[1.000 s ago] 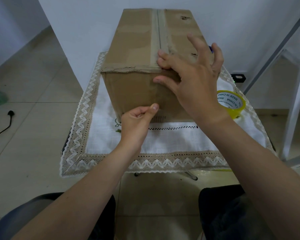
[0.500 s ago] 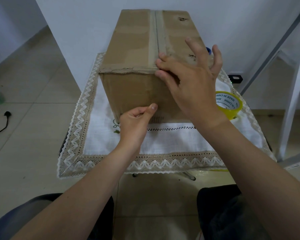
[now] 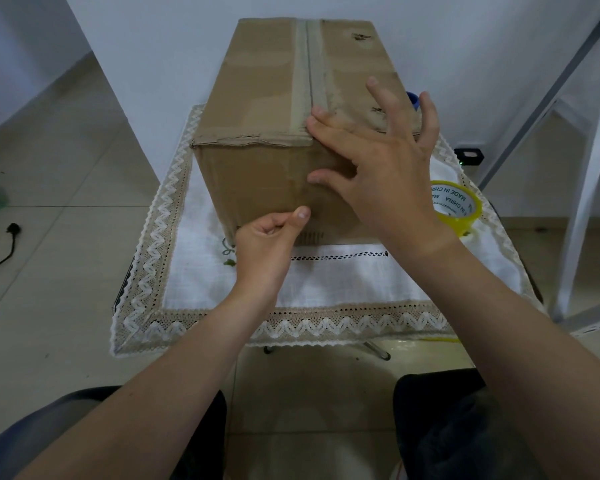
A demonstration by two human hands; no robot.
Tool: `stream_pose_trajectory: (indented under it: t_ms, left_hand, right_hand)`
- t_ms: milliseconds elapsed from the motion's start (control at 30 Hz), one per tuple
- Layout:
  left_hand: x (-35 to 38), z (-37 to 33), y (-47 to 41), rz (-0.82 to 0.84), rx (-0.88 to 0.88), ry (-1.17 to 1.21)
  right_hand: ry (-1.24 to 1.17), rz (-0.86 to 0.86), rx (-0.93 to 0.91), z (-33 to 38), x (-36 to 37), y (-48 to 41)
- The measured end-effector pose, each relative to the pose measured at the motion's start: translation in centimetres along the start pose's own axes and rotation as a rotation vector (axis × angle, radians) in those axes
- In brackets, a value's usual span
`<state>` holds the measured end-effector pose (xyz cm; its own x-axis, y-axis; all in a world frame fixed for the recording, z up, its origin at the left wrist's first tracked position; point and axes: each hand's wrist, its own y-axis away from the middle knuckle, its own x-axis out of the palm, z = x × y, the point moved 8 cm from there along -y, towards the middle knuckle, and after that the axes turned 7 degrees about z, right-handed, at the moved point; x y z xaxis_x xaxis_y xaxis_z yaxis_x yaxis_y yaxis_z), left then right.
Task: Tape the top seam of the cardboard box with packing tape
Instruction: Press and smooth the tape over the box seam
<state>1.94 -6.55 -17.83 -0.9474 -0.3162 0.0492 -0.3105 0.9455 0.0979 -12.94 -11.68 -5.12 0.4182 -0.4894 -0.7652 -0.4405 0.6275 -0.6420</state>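
Observation:
A brown cardboard box (image 3: 267, 95) stands on a small cloth-covered table (image 3: 343, 282), its top seam (image 3: 309, 67) running away from me under a strip of clear tape. My right hand (image 3: 378, 161) lies spread over the near top edge and front face, fingers apart, with the thumb on the front. My left hand (image 3: 271, 237) is curled low against the front face, thumb pressed on the end of the tape strip. A yellow roll of packing tape (image 3: 456, 206) lies on the cloth to the right of the box.
A white lace-edged cloth (image 3: 153, 244) covers the table. A blue cap (image 3: 413, 100) peeks out behind the box on the right. White metal frame legs (image 3: 579, 202) stand at the right. A black cable with plug (image 3: 4, 244) lies on the tiled floor at the left.
My right hand has slid a little down over the box's near edge, its thumb now spread onto the front face. My left hand stays pressed low on the front.

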Motion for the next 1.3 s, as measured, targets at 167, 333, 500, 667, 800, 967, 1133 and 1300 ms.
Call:
stream_pose_trajectory:
  t_ms: [167,333,500,667,800,967,1133,1300]
  left_hand:
    - [0.0,0.4,-0.4,-0.02,0.02,0.01]
    - [0.0,0.5,-0.7,-0.046,0.046,0.008]
    - [0.0,0.7,-0.8,-0.041,0.038,0.012]
    - [-0.1,0.7,-0.7,-0.034,0.035,0.026]
    - [0.0,0.6,-0.6,-0.033,0.042,0.031]
    - [0.0,0.6,-0.7,-0.039,0.029,0.03]
    - [0.0,0.6,-0.8,-0.039,0.013,0.034]
    - [0.0,0.4,-0.7,-0.058,0.022,0.038]
  right_hand:
    - [-0.033,0.008,-0.009,0.0,-0.1,0.0]
    - [-0.119,-0.042,0.144,-0.7,-0.7,-0.6]
    - [-0.138,0.007,0.209,-1.9,-0.6,-0.4]
    - [-0.088,0.021,0.143,-1.6,-0.6,0.1]
    - [-0.009,0.059,0.113,-1.5,-0.3,0.7]
    - [0.005,0.08,0.109,-1.4,-0.3,0.7]
    - [-0.109,0.005,0.205,-1.2,-1.1,-0.1]
    - [-0.088,-0.007,0.21,0.0,-0.6,-1.1]
